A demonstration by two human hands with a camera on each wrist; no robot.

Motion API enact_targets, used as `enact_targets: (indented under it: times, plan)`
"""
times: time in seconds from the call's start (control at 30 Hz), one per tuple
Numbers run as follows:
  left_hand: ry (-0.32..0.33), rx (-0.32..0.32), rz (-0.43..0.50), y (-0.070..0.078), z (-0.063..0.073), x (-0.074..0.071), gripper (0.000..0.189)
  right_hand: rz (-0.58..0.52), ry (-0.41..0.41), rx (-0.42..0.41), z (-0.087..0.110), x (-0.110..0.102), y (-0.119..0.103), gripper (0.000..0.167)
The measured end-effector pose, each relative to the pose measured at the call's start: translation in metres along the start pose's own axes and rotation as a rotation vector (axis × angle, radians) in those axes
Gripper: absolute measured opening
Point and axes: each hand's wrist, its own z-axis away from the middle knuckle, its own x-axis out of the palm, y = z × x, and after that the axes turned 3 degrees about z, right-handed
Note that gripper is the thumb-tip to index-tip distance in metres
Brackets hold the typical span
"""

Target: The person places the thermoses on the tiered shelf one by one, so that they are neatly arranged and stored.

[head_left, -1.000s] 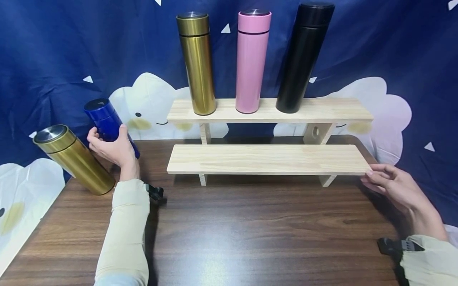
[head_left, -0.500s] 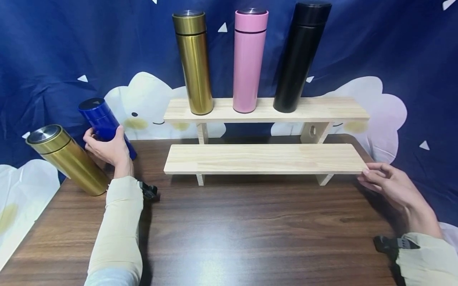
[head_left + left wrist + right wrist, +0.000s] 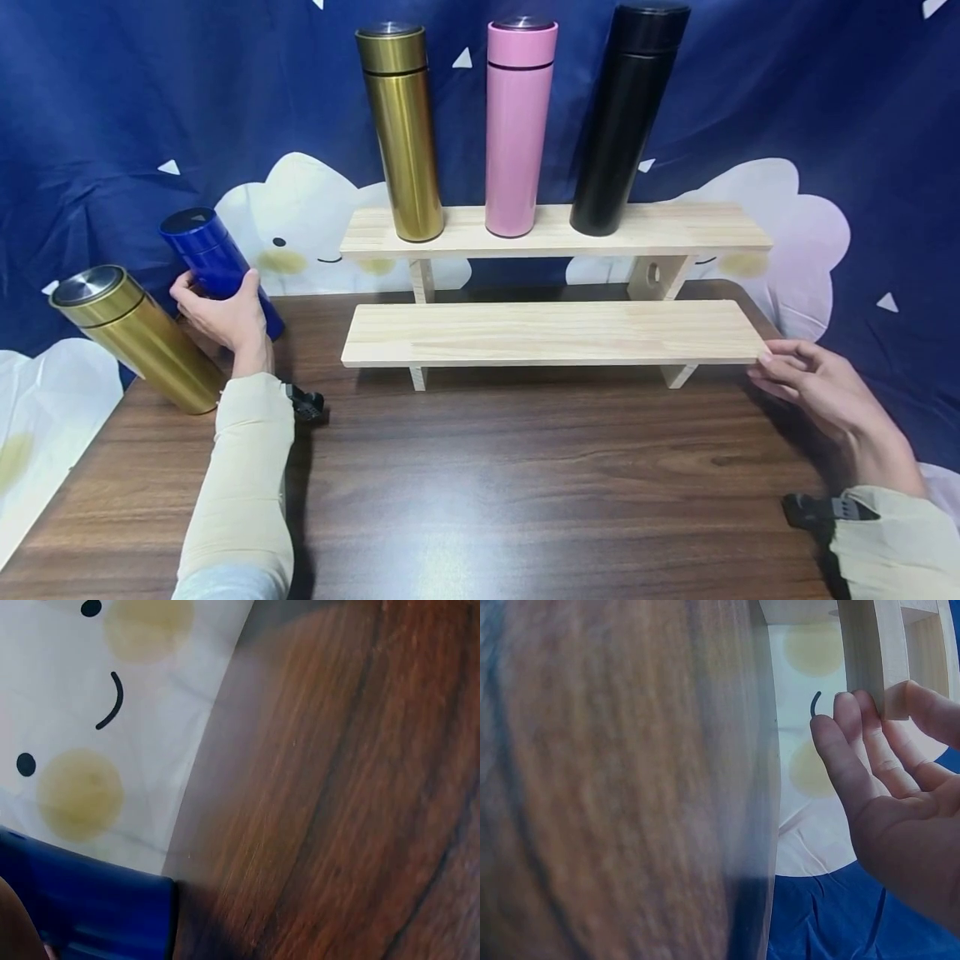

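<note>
While the left hand has its fingers curled round the blue bottle, lid poking out above them and a gold bottle just beside, the right hand is pinching the lower shelf corner between thumb and fingers.

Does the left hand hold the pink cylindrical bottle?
No, the left hand grips the blue cylindrical bottle; the pink bottle stands on the upper wooden shelf.

five bottles (two gold), one two-tier stand, one table
</note>
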Motion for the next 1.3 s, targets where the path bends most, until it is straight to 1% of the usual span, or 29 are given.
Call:
enact_targets:
  times: [0.2,0.33,0.47,0.63,0.83,1.0,1.1,1.3]
  plan:
    - [-0.014,-0.019,-0.02,-0.004,0.002,-0.007,0.072,0.031,0.003,0.014,0.0,0.001,0.0,0.029]
    - [-0.026,0.006,-0.002,-0.005,0.004,-0.01,0.072,0.02,-0.003,0.019,-0.001,0.002,0.001,0.028]
    - [-0.041,0.036,0.03,-0.003,0.006,-0.011,0.071,0.013,-0.005,0.009,-0.001,0.002,0.001,0.028]
    - [-0.077,0.104,0.04,0.007,0.01,-0.01,0.073,0.004,-0.009,0.001,-0.001,0.001,0.0,0.029]
    - [-0.123,0.228,0.037,0.024,0.021,-0.008,0.071,0.002,-0.005,-0.001,0.0,0.0,-0.001,0.031]
    - [-0.151,0.322,0.037,0.034,0.029,-0.01,0.068,0.01,-0.005,-0.009,0.0,0.0,0.0,0.031]
    - [-0.163,0.365,0.031,0.038,0.032,-0.012,0.067,0.005,-0.004,-0.01,0.0,-0.001,0.0,0.031]
    - [-0.194,0.426,0.015,0.043,0.04,-0.013,0.066,-0.012,-0.007,-0.014,0.0,-0.001,0.0,0.031]
